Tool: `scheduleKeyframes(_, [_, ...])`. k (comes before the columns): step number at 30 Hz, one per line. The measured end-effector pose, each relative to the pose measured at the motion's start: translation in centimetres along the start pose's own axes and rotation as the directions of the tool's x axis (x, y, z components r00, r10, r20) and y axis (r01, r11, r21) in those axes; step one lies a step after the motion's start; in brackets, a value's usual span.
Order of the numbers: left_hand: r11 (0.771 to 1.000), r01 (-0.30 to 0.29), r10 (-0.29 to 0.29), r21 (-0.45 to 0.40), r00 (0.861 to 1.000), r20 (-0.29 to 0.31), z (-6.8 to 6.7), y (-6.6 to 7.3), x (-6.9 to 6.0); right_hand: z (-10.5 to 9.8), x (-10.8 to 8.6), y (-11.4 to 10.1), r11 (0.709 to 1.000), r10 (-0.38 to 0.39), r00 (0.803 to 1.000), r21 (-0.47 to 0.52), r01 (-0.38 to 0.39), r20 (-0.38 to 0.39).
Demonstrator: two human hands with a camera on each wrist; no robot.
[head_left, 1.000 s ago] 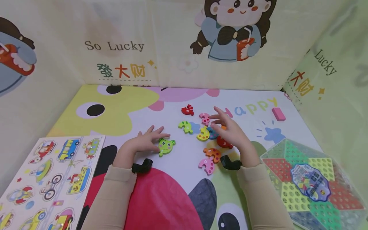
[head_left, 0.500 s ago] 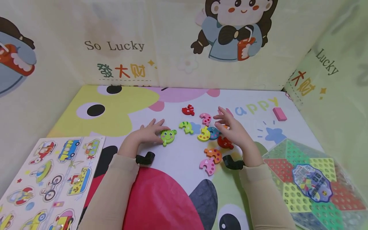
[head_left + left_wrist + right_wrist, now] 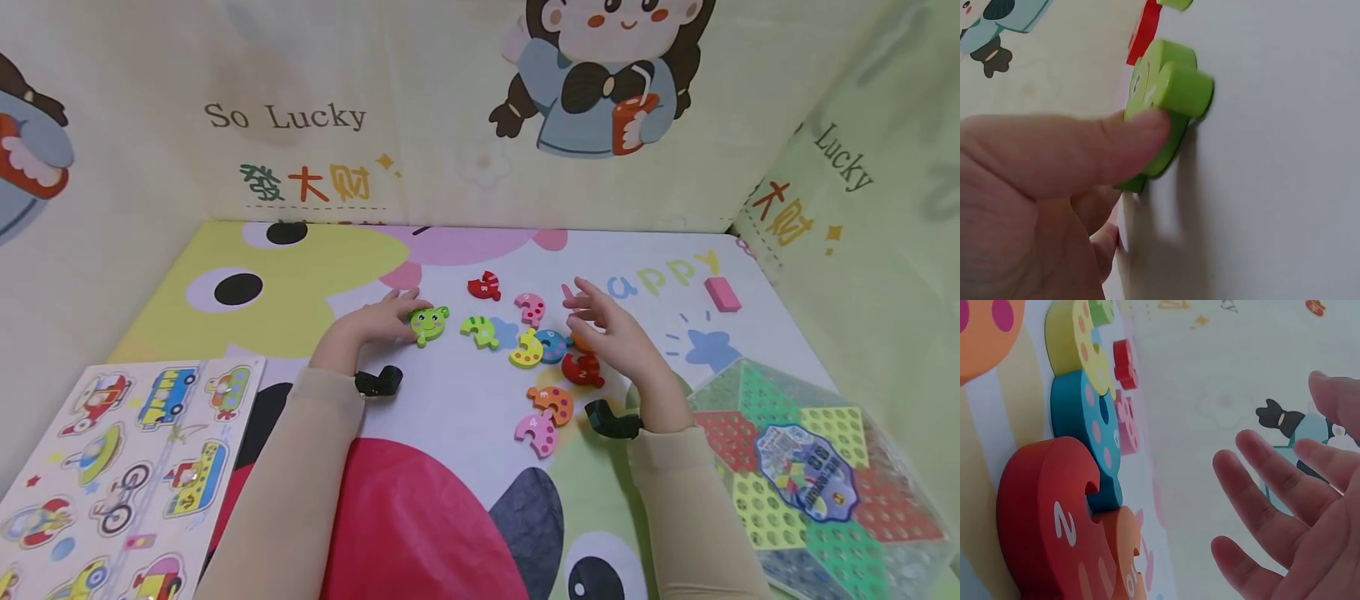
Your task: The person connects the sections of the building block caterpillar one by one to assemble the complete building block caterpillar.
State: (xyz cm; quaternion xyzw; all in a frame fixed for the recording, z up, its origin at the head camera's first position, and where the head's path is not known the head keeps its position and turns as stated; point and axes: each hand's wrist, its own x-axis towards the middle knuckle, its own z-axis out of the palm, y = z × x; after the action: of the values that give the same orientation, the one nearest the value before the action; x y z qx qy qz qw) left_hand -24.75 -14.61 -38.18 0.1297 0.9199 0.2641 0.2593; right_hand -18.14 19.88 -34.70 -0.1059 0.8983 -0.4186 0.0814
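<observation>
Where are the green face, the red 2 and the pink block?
Green face [image 3: 429, 324]: head view, middle of its smiling front.
Red 2 [image 3: 1066, 524]: right wrist view, its numbered side.
Pink block [image 3: 722, 294]: head view, its top.

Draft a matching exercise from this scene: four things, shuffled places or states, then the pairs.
1. green frog-face piece
2. pink block
3. vehicle puzzle board
4. right hand

A. lower left in the head view
B. fingers spread, holding nothing
C. beyond the hexagonal board
D. pinched by the left hand

Pairs: 1-D, 2-C, 3-A, 4-B
</observation>
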Motion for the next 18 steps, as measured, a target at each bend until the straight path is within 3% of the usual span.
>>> scheduleKeyframes(7, [0.999,-0.035,0.035,0.000,0.991,-0.129,0.7,0.1,0.2,0.0,0.0,0.2,0.999,0.019,1.000,-0.037,-0.019,0.013])
scheduleKeyframes(12, [0.999,-0.001,-0.010,-0.046,0.974,-0.225,1.7,0.3,0.2,-0.3,0.0,0.4,0.998,0.025,0.999,-0.050,-0.023,0.024])
scheduleKeyframes(18, [0.994,0.008,-0.038,-0.112,0.962,-0.269,2.5,-0.3,0.3,-1.1,-0.5,0.8,0.998,0.002,1.000,-0.060,-0.003,-0.010])
